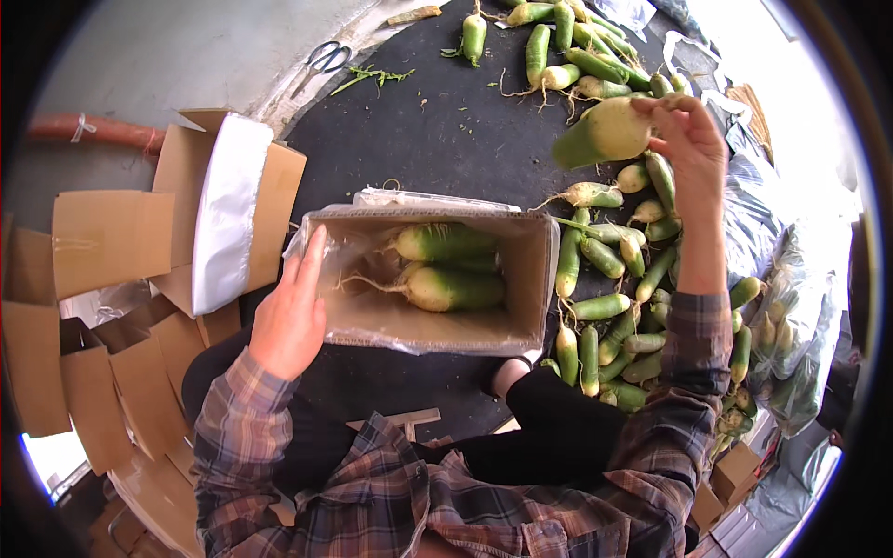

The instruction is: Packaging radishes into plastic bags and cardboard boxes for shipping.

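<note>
A cardboard box (pixel 523 279) with a clear plastic liner stands open in front of me. Inside it lie green radishes (pixel 453 288), pale at their root ends. My left hand (pixel 290 316) rests with fingers stretched out along the box's left rim. Up at the right, my right hand (pixel 686 135) grips a large green radish (pixel 605 132) by its pale root end, its green end pointing left. This radish hangs above the floor pile, apart from the box. Several loose green radishes (pixel 605 260) lie below and around it.
Several open cardboard boxes (pixel 112 228) stand at the left, one with a white liner (pixel 233 214). Scissors (pixel 321 65) and a leafy sprig (pixel 372 76) lie at the far left of the black mat (pixel 419 139). Clear bags with radishes (pixel 791 325) sit at the right.
</note>
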Available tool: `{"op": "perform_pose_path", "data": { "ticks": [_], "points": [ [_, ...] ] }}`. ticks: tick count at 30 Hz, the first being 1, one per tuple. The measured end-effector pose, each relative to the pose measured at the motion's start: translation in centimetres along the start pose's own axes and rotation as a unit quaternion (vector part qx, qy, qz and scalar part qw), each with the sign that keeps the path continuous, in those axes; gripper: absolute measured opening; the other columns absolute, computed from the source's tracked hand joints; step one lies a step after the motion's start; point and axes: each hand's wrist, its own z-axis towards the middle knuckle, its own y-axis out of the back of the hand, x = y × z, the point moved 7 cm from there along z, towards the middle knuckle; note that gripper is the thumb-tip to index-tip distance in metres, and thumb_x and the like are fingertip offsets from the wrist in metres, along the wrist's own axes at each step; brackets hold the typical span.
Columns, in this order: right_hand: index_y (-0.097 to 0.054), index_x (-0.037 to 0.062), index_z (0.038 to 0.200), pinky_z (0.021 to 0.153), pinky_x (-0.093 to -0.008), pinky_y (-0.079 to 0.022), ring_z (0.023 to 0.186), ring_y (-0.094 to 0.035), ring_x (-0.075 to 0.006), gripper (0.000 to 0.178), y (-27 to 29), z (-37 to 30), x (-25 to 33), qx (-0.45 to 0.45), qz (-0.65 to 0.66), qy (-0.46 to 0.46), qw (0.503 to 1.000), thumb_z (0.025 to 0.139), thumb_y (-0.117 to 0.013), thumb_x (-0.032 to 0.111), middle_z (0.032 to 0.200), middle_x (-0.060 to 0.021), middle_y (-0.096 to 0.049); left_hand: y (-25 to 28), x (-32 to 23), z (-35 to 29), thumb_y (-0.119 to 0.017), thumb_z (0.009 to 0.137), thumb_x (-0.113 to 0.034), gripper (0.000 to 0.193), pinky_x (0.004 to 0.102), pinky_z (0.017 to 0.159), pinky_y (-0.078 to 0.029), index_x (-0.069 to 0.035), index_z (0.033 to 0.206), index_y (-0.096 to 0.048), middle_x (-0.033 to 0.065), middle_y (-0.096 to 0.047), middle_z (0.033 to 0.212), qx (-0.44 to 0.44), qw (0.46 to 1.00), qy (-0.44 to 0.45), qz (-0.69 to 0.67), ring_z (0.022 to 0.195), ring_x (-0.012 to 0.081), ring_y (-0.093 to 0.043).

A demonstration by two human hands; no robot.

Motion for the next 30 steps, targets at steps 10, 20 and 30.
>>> {"op": "perform_pose_path", "data": {
  "ticks": [10, 20, 30],
  "points": [
    [-0.059, 0.0029, 0.095, 0.075, -0.0265, -0.052, 0.088, -0.064, -0.0135, 0.007, -11.5, -6.5, 14.4, 0.178, 0.004, 0.038, 0.983, 0.089, -0.057, 0.006, 0.091, -0.0072, -0.067, -0.8, 1.2, -0.2, -0.045, 0.076, 0.005, 0.073, 0.0458, 0.075, -0.049, -0.008, 0.143, -0.021, 0.0219, -0.043, 0.131, -0.042, 0.999, -0.031, 0.011, 0.095, 0.0416, -0.057],
    [-0.067, 0.0144, 0.089, 0.064, -0.0387, -0.052, 0.076, -0.066, -0.0289, 0.015, -24.3, -12.3, 6.5, 0.432, -0.407, 0.251, 0.765, 0.079, -0.055, 0.014, 0.077, -0.0105, -0.067, -1.0, 1.2, -0.3, -0.046, 0.071, 0.008, 0.082, 0.0465, 0.079, -0.047, -0.011, 0.145, -0.017, 0.0227, -0.045, 0.130, -0.018, 0.999, -0.033, -0.016, 0.101, 0.0423, -0.054],
    [-0.071, 0.0089, 0.100, 0.072, -0.0382, -0.053, 0.094, -0.066, -0.0233, 0.025, -33.9, -13.5, -5.5, 0.517, -0.568, 0.136, 0.626, 0.079, -0.063, 0.020, 0.101, -0.0075, -0.069, -0.5, -0.5, -0.1, -0.046, 0.070, 0.011, 0.083, 0.0432, 0.093, -0.042, -0.008, 0.146, -0.016, 0.0247, -0.038, 0.137, -0.030, 0.996, -0.079, -0.015, 0.118, 0.0418, -0.045]
  ]
}}
